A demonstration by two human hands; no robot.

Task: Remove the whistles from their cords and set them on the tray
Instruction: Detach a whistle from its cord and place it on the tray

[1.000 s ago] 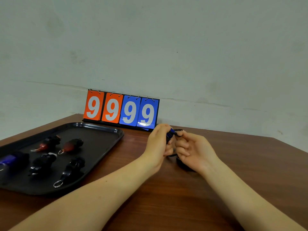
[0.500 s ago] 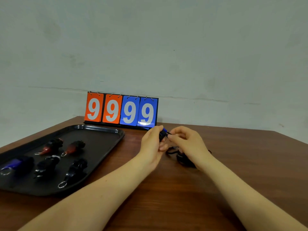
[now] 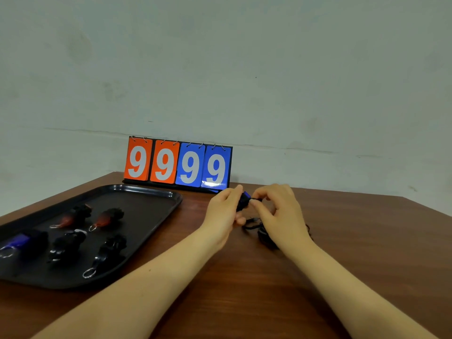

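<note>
A flip scoreboard (image 3: 178,165) stands on the table (image 3: 342,253) against the wall, reading 9 9 9 9: white digits, two on orange cards, two on blue. No other legible text.

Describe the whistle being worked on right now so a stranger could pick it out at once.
Start at the flip scoreboard reading 9999 at the back of the wooden table. Just in front of its right end, the left hand grips a blue and black whistle while the right hand pinches its black cord. Unlike the five whistles on the black tray, it is held and off the tray.
</note>
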